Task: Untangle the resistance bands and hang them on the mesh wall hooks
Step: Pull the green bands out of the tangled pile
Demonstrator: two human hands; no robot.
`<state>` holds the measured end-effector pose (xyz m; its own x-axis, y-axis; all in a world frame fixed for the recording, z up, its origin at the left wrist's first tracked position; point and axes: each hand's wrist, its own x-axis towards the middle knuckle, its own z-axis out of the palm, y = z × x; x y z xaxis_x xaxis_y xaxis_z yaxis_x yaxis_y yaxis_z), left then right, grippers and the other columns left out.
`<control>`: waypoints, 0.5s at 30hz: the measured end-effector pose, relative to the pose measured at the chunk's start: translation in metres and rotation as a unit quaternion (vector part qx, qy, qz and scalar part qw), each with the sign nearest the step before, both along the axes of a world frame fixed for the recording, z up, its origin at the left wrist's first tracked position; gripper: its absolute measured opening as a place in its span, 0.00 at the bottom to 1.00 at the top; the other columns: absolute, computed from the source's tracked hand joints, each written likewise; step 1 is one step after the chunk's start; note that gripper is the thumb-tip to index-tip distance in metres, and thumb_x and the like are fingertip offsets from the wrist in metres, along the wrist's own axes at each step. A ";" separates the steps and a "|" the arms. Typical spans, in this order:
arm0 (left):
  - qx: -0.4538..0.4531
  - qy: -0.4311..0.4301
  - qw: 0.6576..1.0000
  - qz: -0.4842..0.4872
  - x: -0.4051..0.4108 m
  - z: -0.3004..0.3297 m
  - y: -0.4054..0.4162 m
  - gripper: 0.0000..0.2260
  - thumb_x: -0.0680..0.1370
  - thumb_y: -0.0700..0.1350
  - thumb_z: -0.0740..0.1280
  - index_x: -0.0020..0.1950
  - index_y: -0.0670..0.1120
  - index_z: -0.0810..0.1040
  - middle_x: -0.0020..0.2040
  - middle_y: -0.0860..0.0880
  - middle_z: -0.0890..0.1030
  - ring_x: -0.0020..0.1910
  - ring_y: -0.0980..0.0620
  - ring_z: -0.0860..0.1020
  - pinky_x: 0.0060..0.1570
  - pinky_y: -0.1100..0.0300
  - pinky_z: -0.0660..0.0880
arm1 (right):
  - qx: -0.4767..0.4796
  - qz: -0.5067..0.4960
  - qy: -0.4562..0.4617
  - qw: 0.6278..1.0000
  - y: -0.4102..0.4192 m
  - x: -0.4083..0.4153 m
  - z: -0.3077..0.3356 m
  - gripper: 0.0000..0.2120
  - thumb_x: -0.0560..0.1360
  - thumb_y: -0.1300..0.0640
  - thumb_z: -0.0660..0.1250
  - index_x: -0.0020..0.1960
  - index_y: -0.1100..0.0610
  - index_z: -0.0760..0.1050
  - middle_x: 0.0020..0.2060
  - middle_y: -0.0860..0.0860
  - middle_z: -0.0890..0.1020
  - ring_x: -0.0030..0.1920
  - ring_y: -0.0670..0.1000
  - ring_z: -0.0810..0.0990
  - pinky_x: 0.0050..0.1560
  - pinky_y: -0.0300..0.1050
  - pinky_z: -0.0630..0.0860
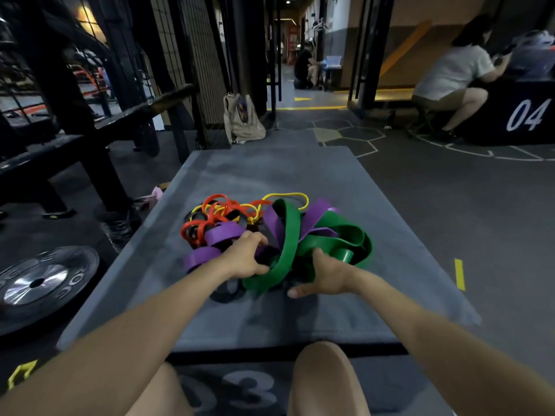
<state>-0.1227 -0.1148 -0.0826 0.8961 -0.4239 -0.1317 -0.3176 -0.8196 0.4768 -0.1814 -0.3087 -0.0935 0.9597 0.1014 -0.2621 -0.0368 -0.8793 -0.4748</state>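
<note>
A tangled heap of resistance bands lies on a grey mat (pixel 270 175). Its parts are a wide green band (pixel 289 235), purple bands (pixel 222 234), red bands (pixel 210 217) and a thin yellow band (pixel 288 195). My left hand (pixel 246 256) grips the tangle where purple and green meet, fingers curled into it. My right hand (pixel 324 276) holds the green band from below, with the thumb stretched out to the left over the mat. A dark mesh wall (pixel 207 55) stands at the back left; no hooks can be made out on it.
A weight plate (pixel 45 280) lies on the floor at left beside a black rack (pixel 60 115). A beige bag (pixel 243 118) leans at the mesh wall's foot. A seated person (pixel 450 82) is at the far right by a black box marked 04 (pixel 525 115).
</note>
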 end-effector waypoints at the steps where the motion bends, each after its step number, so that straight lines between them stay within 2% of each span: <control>1: 0.005 -0.016 1.000 0.005 0.000 -0.002 -0.003 0.26 0.70 0.44 0.73 0.66 0.45 0.68 0.63 0.44 0.67 0.63 0.46 0.69 0.65 0.55 0.67 | 0.043 -0.012 -0.001 0.999 0.008 0.001 -0.002 0.49 0.60 0.38 0.76 0.67 0.63 0.58 0.63 0.55 0.72 0.64 0.54 0.71 0.61 0.43 0.68; 2: 0.008 -0.030 0.999 0.009 0.000 -0.005 -0.005 0.27 0.70 0.46 0.73 0.66 0.46 0.68 0.63 0.45 0.67 0.64 0.46 0.67 0.65 0.53 0.66 | 0.075 -0.024 -0.005 0.997 0.017 0.003 -0.004 0.49 0.60 0.39 0.77 0.67 0.62 0.57 0.62 0.54 0.73 0.63 0.53 0.72 0.61 0.43 0.69; 4: 0.005 -0.054 0.998 0.011 0.001 -0.008 -0.008 0.27 0.70 0.47 0.73 0.66 0.47 0.68 0.62 0.45 0.67 0.64 0.46 0.66 0.65 0.52 0.66 | 0.093 -0.064 -0.031 0.993 0.033 0.008 -0.011 0.48 0.59 0.37 0.76 0.64 0.62 0.56 0.60 0.56 0.75 0.62 0.56 0.74 0.62 0.49 0.71; 6: -0.006 -0.094 0.995 0.021 0.006 -0.011 -0.007 0.27 0.69 0.48 0.74 0.65 0.46 0.69 0.61 0.45 0.68 0.63 0.46 0.66 0.64 0.53 0.66 | 0.070 -0.111 -0.070 0.989 0.041 0.013 -0.017 0.45 0.61 0.35 0.73 0.62 0.61 0.58 0.58 0.57 0.76 0.60 0.59 0.76 0.59 0.54 0.73; 8: -0.014 -0.133 0.991 0.024 0.012 -0.013 -0.001 0.25 0.72 0.50 0.72 0.65 0.45 0.70 0.62 0.46 0.69 0.63 0.46 0.68 0.63 0.53 0.67 | 0.044 -0.137 -0.091 0.985 0.042 0.017 -0.019 0.40 0.67 0.36 0.69 0.65 0.62 0.58 0.59 0.60 0.76 0.60 0.61 0.75 0.57 0.54 0.73; 10: 0.038 -0.166 0.985 -0.014 0.016 -0.016 0.006 0.21 0.76 0.51 0.66 0.67 0.46 0.69 0.65 0.48 0.70 0.65 0.47 0.69 0.63 0.53 0.66 | 0.031 -0.147 -0.099 0.984 0.036 0.021 -0.020 0.34 0.73 0.42 0.66 0.67 0.62 0.58 0.60 0.62 0.76 0.61 0.63 0.75 0.56 0.53 0.72; 12: 0.114 -0.200 0.971 -0.067 0.018 -0.017 0.013 0.20 0.79 0.54 0.59 0.69 0.48 0.66 0.67 0.50 0.69 0.66 0.49 0.69 0.62 0.55 0.65 | 0.035 -0.133 -0.108 0.985 0.025 0.024 -0.017 0.27 0.75 0.47 0.66 0.66 0.62 0.62 0.58 0.62 0.76 0.60 0.63 0.75 0.55 0.51 0.72; 13: 0.138 -0.212 0.964 -0.081 0.017 -0.016 0.015 0.23 0.79 0.58 0.57 0.71 0.48 0.64 0.68 0.50 0.69 0.66 0.50 0.69 0.62 0.55 0.65 | 0.037 -0.117 -0.114 0.986 0.018 0.026 -0.014 0.25 0.74 0.49 0.68 0.64 0.62 0.64 0.57 0.62 0.77 0.59 0.62 0.75 0.55 0.50 0.71; 15: 0.176 -0.215 0.957 -0.090 0.018 -0.012 0.021 0.36 0.72 0.71 0.53 0.72 0.48 0.63 0.69 0.50 0.68 0.67 0.50 0.69 0.63 0.57 0.64 | 0.034 -0.087 -0.126 0.988 0.001 0.028 -0.005 0.24 0.71 0.53 0.71 0.62 0.62 0.69 0.57 0.60 0.78 0.58 0.60 0.76 0.53 0.45 0.70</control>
